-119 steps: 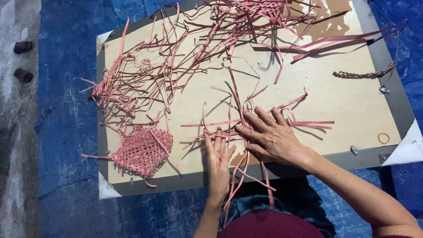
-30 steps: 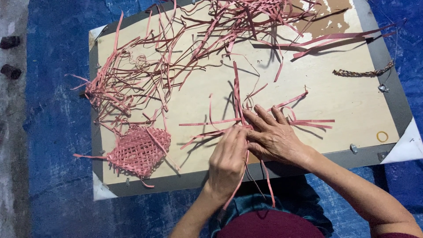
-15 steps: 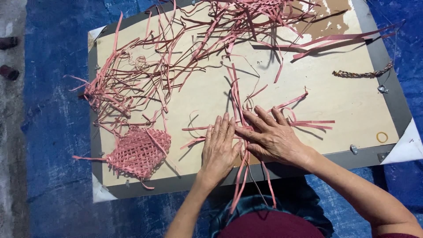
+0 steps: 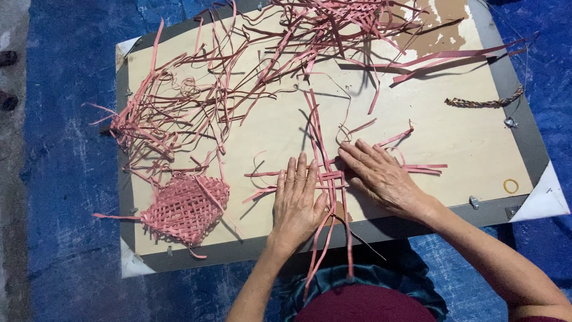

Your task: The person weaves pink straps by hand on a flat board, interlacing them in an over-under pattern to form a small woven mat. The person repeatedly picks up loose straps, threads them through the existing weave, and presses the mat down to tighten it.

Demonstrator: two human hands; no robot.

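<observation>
Both hands lie flat and spread, left hand point(image 4: 298, 200) and right hand point(image 4: 384, 177) pinning crossed pink strips point(image 4: 329, 177) near the board's point(image 4: 453, 149) six o'clock edge. The weave looks barely begun; another strip must thread across without shifting these. A finished woven mat point(image 4: 185, 207) sits at nine o'clock.

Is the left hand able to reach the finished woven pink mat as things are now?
Probably yes. The left hand lies flat on the crossed strips, and only bare board separates it from the woven mat.
</observation>
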